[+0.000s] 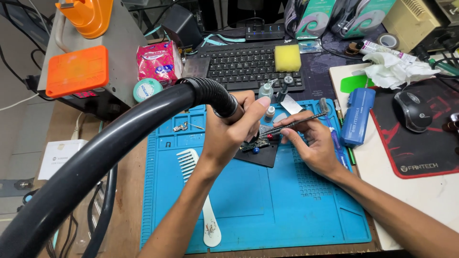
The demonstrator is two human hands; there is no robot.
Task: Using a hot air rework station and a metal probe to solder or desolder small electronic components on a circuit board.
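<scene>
From my seat, the thick black hose [95, 157] sweeps in from the left, and my left hand [234, 126] is wrapped tight around its nozzle end, fingers fully curled, aiming it down at the small circuit board [256, 142]. That board sits on a dark pad [258, 155] on the blue work mat [248, 210], just between my two hands. A white comb [201, 191] lies on the mat below the left wrist. My right hand [311, 143] pinches a pair of metal tweezers [291, 125], fingers closed on them, tips at the board. I judge the risk is heat or a nudge: if the nozzle drifts or the tweezers slip, small parts could shift or lift. The little bottle [266, 90] behind could also tip.
</scene>
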